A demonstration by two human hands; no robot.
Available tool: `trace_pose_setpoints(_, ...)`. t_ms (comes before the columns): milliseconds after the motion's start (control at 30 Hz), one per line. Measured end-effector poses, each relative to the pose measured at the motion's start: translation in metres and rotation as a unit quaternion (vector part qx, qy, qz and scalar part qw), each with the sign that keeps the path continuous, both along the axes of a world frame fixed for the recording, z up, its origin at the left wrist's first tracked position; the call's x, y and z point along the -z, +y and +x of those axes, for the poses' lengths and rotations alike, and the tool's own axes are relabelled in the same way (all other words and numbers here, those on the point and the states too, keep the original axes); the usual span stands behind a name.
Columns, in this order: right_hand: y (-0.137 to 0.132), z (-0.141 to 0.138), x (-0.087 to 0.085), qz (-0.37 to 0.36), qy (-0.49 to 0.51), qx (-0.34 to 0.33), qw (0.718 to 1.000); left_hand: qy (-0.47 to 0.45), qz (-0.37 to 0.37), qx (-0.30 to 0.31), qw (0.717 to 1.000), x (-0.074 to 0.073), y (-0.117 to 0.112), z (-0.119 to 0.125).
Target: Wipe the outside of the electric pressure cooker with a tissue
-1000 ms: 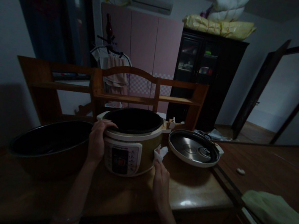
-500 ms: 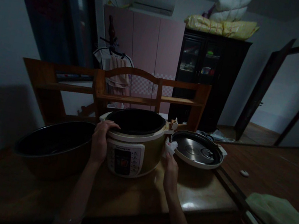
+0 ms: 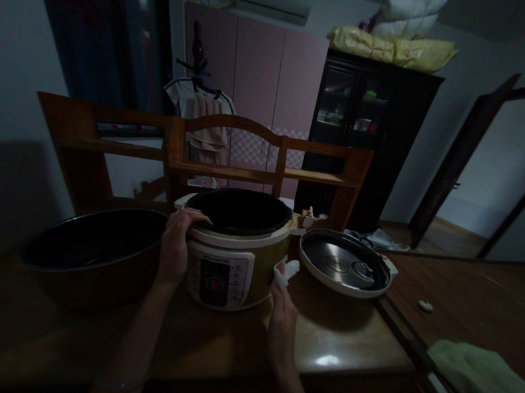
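Observation:
A green and white electric cooker (image 3: 233,245) with a front control panel stands lidless on a wooden table (image 3: 357,349). My left hand (image 3: 176,246) grips its rim on the left, fingers hooked over the top edge. At the cooker's right side, my right hand (image 3: 283,315) pinches a crumpled white tissue (image 3: 285,272) against or very near the outer wall; contact is hard to make out. A wide dark pot (image 3: 93,261) sits left of the cooker. The round lid (image 3: 347,262) lies inner side up on the right, its steel plate showing.
Behind the cooker rises a wooden shelf rack (image 3: 226,173). Small items (image 3: 308,217) lie just behind the cooker's right handle. Right of the table, a lower brown surface bears a light green cloth (image 3: 478,380) and a small white object (image 3: 424,306).
My right hand and the tissue have moved left, from beside the lid to the cooker's side wall. My left hand keeps its hold on the rim.

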State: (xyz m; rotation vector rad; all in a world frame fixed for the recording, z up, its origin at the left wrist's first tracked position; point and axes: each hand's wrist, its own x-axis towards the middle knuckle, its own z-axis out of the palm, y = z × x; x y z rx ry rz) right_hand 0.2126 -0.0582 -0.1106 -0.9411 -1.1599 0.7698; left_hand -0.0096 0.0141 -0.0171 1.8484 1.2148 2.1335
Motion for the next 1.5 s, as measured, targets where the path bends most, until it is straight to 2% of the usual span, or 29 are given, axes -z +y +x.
trace_pose_setpoints(233,-0.011,-0.003,0.019,-0.02,-0.019,-0.001,1.0,0.01,-0.008,-0.004,1.0,-0.002,-0.004,0.001)
trace_pose_setpoints(367,-0.011,0.002,0.026,-0.055,-0.003,0.03,0.998,0.015,-0.009,-0.003,1.0,-0.002,-0.005,0.001)
trace_pose_setpoints(467,-0.001,0.01,0.017,-0.041,0.014,0.063,0.997,0.019,-0.01,-0.003,1.0,-0.002,-0.005,0.0)
trace_pose_setpoints(567,0.013,0.015,-0.001,-0.02,0.03,0.084,0.996,0.023,-0.008,-0.001,1.0,-0.002,-0.004,-0.001)
trace_pose_setpoints(733,0.03,0.01,-0.026,0.017,0.017,0.062,0.998,0.016,-0.008,0.001,1.0,-0.001,-0.004,-0.001)
trace_pose_setpoints(1233,0.001,-0.001,-0.021,0.015,0.009,0.022,1.0,0.027,-0.009,-0.009,1.0,-0.002,-0.006,0.0)
trace_pose_setpoints(1400,0.003,-0.003,-0.038,0.048,0.012,0.064,0.997,0.034,-0.014,-0.01,0.999,-0.001,-0.005,-0.001)
trace_pose_setpoints(1500,0.006,-0.009,-0.048,0.072,-0.017,0.057,0.996,0.032,-0.013,-0.007,0.999,-0.001,-0.004,-0.002)
